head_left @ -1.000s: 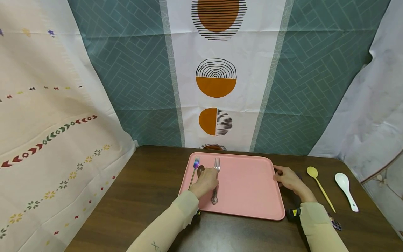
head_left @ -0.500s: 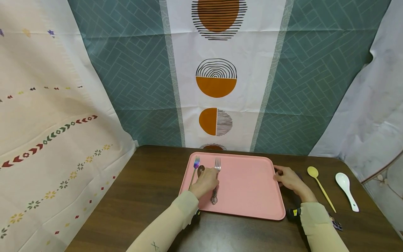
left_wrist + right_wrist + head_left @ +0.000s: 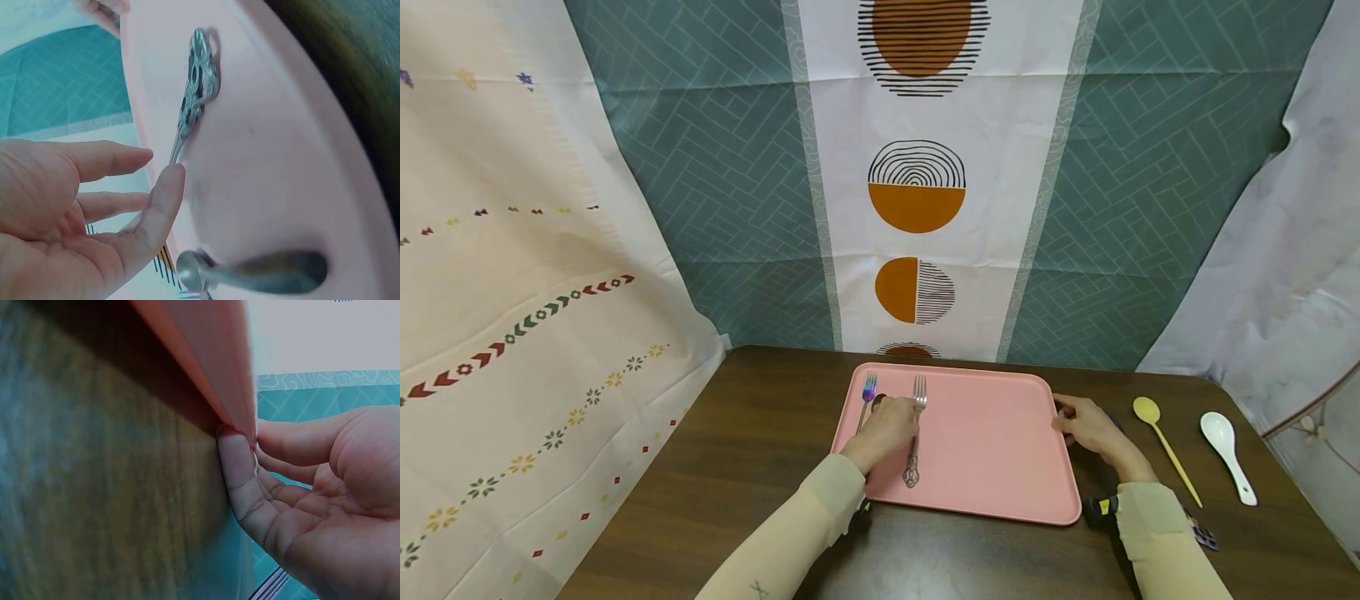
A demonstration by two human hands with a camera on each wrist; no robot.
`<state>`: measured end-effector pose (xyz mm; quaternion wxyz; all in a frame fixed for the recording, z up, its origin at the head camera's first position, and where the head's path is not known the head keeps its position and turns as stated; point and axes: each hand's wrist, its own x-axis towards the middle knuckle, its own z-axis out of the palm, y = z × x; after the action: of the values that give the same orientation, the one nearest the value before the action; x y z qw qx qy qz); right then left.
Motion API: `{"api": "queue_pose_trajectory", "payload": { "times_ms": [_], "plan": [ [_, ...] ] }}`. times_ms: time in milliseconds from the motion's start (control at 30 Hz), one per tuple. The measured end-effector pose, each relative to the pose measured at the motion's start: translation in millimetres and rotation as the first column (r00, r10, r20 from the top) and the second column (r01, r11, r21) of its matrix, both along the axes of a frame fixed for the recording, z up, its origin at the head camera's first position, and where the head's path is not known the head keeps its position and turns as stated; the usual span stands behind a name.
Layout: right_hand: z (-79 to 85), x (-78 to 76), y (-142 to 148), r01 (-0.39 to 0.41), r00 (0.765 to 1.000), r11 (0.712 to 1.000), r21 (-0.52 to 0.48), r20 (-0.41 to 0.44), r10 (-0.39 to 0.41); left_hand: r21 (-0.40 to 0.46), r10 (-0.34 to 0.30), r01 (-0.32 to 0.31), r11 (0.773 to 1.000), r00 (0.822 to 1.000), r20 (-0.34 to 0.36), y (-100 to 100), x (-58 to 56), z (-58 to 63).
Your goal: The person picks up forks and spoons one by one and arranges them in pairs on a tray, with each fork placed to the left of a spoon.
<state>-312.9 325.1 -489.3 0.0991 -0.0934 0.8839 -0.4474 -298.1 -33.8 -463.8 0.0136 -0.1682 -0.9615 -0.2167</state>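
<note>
The pink tray lies on the table with an ornate silver fork on it. My left hand is over the tray's left part, thumb and fingertips near the fork's neck. In the left wrist view the thumb and fingers are spread apart beside the fork, not visibly gripping it. A brown spoon, mostly hidden by this hand, and a rainbow-coloured fork lie left of the silver fork. My right hand pinches the tray's right edge between thumb and fingers, clearest in the right wrist view.
To the right of the tray lie a yellow spoon and a white spoon on the brown wooden table. A small patterned item shows partly behind the right sleeve. Hanging cloths stand behind and beside the table.
My left hand has shifted slightly left and towards me, covering more of the brown spoon. The silver fork stays where it was on the tray. The right hand has not moved.
</note>
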Motion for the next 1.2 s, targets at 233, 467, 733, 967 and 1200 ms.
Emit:
{"api": "queue_pose_trajectory", "payload": {
  "times_ms": [233, 467, 733, 967, 1200],
  "plan": [
    [-0.6, 0.0, 0, -0.006, 1.000, 1.000, -0.008, -0.001, 0.006, 0.041, -0.007, 0.007, 0.999, 1.000, 0.000, -12, -0.1, 4.2],
    [-3.2, -0.8, -1, -0.009, 1.000, 1.000, -0.005, -0.013, 0.009, 0.157, 0.006, -0.024, 0.987, 0.993, 0.119, -30, -2.4, 10.8],
    [-1.7, 0.7, 0, -0.021, 1.000, 1.000, -0.009, -0.022, 0.021, 0.190, 0.048, -0.065, 0.980, 0.995, 0.093, -54, -3.9, 19.6],
    [-2.1, -0.4, 0, -0.006, 1.000, 1.000, -0.002, -0.014, 0.006, 0.269, 0.076, -0.078, 0.960, 0.997, 0.016, -77, -9.7, 17.2],
    [-3.1, -0.8, 1, -0.013, 1.000, 1.000, 0.005, -0.016, 0.013, 0.314, 0.133, -0.127, 0.941, 0.991, 0.003, -95, -11.1, 11.9]
  ]
}}
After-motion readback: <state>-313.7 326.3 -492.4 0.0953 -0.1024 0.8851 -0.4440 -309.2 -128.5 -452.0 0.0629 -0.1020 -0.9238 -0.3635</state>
